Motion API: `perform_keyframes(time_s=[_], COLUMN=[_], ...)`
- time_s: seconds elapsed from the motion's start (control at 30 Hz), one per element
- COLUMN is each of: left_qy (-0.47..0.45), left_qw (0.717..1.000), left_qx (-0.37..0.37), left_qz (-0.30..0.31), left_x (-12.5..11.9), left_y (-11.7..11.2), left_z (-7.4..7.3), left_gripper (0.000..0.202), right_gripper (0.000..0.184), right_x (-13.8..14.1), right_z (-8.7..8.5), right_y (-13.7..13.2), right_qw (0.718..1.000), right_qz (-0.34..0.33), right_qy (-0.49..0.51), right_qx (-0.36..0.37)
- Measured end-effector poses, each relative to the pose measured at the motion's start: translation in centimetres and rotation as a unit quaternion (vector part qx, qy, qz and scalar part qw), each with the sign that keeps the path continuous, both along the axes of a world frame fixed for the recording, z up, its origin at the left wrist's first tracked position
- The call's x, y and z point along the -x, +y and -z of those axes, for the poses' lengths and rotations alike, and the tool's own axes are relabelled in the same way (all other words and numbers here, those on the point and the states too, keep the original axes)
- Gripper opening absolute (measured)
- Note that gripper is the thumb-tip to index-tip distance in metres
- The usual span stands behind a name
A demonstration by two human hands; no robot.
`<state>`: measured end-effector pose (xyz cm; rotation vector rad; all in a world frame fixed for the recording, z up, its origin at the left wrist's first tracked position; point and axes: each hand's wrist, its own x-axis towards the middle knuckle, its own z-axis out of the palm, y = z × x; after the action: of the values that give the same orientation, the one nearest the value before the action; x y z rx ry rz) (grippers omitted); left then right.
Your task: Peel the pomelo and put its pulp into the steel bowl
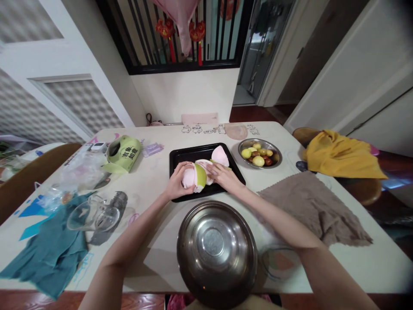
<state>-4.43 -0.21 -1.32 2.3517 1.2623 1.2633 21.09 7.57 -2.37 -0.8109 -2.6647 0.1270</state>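
My left hand (176, 181) is wrapped round a partly peeled pomelo (189, 176) above the black tray (182, 157). Pale pink pith shows on its left side, while a band of green rind (201, 175) still covers its right. My right hand (223, 175) grips a piece of peel (206, 164) at the fruit's right side, white inner face showing; its fingertips are partly hidden. Behind that hand, a loose pink-white piece of peel (220, 155) lies in the tray.
A large steel bowl (214, 241) stands close before me. Right of the tray is a smaller bowl (280, 158) of yellow and reddish fruit. Left are a green visor cap (124, 155), a glass pitcher (85, 217) and a teal cloth (54, 254). A brown cloth (309, 206) lies right.
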Motion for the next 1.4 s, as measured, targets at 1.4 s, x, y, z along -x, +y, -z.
perform_keyframes(time_s=[1.4], left_qy=[0.055], left_qw=[0.997], left_qx=[-0.025], left_qz=[-0.042], left_x=[-3.2], left_y=[-1.1], left_z=[1.8], left_gripper=[0.051], right_gripper=[0.099], right_x=[2.3], right_z=[-0.9], right_y=[-4.0], right_qw=[0.985], right_qz=[-0.026], right_qy=[0.157], right_qx=[0.074])
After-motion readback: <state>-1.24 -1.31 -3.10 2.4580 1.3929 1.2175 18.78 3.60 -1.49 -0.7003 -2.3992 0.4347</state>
